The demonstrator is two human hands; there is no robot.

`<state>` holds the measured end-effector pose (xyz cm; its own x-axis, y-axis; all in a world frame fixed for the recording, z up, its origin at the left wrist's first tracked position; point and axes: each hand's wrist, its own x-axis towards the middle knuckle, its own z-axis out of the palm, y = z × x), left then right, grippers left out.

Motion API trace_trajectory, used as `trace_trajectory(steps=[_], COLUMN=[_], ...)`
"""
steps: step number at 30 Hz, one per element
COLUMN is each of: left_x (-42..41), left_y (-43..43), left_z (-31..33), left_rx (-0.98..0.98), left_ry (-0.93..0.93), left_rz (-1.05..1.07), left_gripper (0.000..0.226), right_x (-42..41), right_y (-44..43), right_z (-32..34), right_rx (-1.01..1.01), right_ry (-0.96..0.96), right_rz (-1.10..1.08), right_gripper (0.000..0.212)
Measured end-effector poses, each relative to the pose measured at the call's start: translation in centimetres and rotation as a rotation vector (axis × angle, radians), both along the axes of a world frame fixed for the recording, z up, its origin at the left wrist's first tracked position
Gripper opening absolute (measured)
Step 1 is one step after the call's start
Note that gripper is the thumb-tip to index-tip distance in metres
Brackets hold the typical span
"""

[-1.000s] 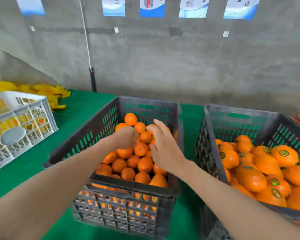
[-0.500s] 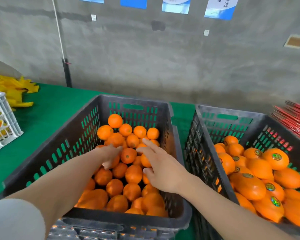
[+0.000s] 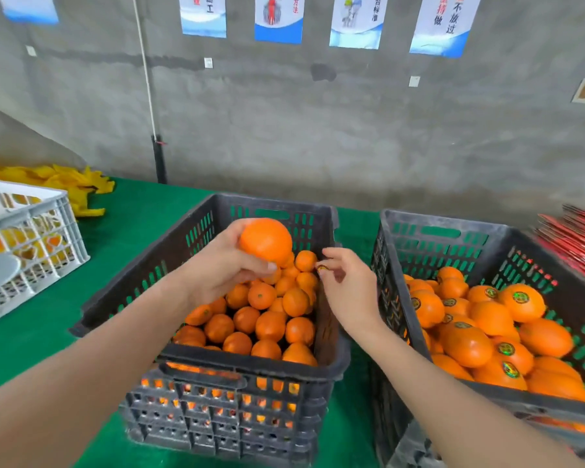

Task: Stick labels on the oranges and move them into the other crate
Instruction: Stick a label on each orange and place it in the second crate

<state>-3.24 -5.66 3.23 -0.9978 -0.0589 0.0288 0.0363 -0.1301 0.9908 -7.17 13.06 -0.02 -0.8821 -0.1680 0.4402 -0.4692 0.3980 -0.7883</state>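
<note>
My left hand [image 3: 222,265] grips one orange [image 3: 265,241] and holds it up above the left dark crate [image 3: 250,364], which is full of unlabelled oranges [image 3: 267,324]. Just right of that orange, my right hand [image 3: 350,282] pinches a small round label [image 3: 322,268] between thumb and fingertip. The label is a short way from the held orange and does not touch it. The right dark crate [image 3: 429,228] holds several larger oranges [image 3: 466,346] with round labels on them.
A white crate [image 3: 31,238] stands at the left on the green table [image 3: 132,224], with yellow material [image 3: 65,177] behind it. Red packets [image 3: 578,244] lie at the far right. A concrete wall with posters rises behind the table.
My left hand has lifted one orange out of the pile in the left crate. My right hand has come up off the oranges and now pinches a label beside it.
</note>
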Motion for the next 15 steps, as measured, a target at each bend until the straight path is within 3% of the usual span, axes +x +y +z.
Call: trace_trajectory(steps=[3, 7, 10, 15], left_x=[4.0, 7.5, 9.7, 12.4], left_y=[3.0, 7.5, 11.0, 16.3], left_z=[-0.2, -1.1, -2.1, -4.0], left_rx=[0.059, 0.150, 0.158, 0.345], left_ry=[0.071, 0.027, -0.002, -0.060], left_rz=[-0.010, -0.059, -0.083, -0.182], left_gripper=[0.087, 0.092, 0.089, 0.056], right_x=[2.3, 7.5, 11.0, 14.5], right_y=[2.4, 6.9, 10.1, 14.0], right_z=[0.9, 1.5, 1.0, -0.2], right_rx=[-0.276, -0.550, -0.571, -0.464], right_ry=[-0.086, -0.240, -0.283, -0.215], right_rz=[0.046, 0.217, 0.246, 0.238], right_gripper=[0.030, 0.032, 0.036, 0.052])
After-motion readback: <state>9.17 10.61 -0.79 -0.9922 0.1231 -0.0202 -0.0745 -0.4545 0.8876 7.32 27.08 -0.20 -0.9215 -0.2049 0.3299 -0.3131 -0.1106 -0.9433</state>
